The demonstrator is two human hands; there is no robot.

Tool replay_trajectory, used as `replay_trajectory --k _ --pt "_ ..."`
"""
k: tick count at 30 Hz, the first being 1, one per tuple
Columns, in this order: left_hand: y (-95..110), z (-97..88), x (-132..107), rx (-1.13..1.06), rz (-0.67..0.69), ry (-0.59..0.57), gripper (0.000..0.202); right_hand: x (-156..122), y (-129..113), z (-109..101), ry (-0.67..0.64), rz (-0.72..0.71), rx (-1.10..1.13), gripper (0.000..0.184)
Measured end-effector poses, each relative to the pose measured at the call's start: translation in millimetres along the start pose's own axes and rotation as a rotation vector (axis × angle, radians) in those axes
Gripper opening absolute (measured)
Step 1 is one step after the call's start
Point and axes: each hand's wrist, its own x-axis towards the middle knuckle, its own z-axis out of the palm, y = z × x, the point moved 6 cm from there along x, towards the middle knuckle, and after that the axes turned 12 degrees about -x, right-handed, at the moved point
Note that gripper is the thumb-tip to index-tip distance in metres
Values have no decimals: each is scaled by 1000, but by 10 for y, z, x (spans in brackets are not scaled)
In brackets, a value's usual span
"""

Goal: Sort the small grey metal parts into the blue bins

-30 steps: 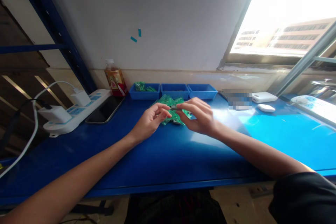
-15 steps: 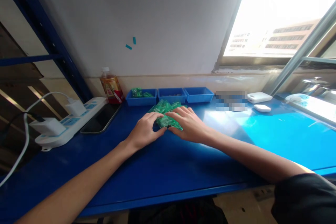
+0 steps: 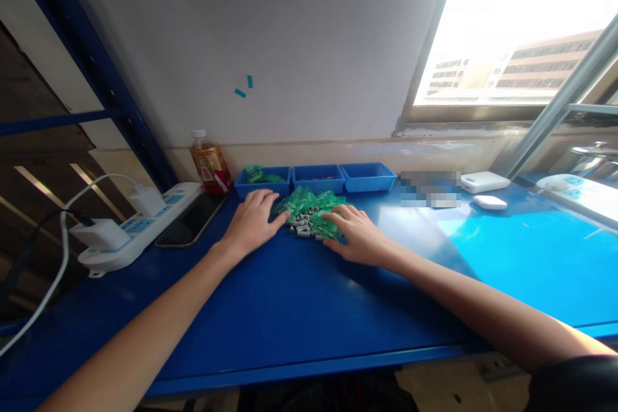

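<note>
A pile of green translucent pieces [image 3: 316, 201] lies on the blue table [image 3: 290, 309], too small to name more exactly. Small grey metallic pieces [image 3: 303, 229] show at its near side. My left hand [image 3: 253, 222] rests at the pile's left edge, fingers spread, the thumb by the green pieces. On the right side, my right hand [image 3: 357, 232] has its fingers apart, with fingertips touching the green pieces. Behind the pile stand a left blue bin [image 3: 263, 191] with green pieces in it, a middle blue bin [image 3: 318, 186] with small dark pieces, and a right blue bin [image 3: 369, 184].
At left are a power strip [image 3: 113, 257] with chargers, a phone [image 3: 188, 225] and a drink bottle [image 3: 208, 164]. White cases [image 3: 485, 181] lie at right, near another power strip [image 3: 579, 193]. A window [image 3: 502, 32] is beyond.
Both hands have moved apart, my left hand to the left and my right slightly to the right. The pile has spread, and grey pieces now show at its front.
</note>
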Motion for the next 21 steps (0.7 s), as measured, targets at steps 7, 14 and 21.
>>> replay_trajectory --k 7,14,21 --pt "48 286 -128 -169 -37 -151 48 24 -27 -19 162 -18 104 20" --pt "378 135 -149 -680 -126 -85 46 -21 21 -251 610 36 202 13" --pt "612 228 -214 -1387 -511 -75 36 -83 -263 -368 628 -139 209 18"
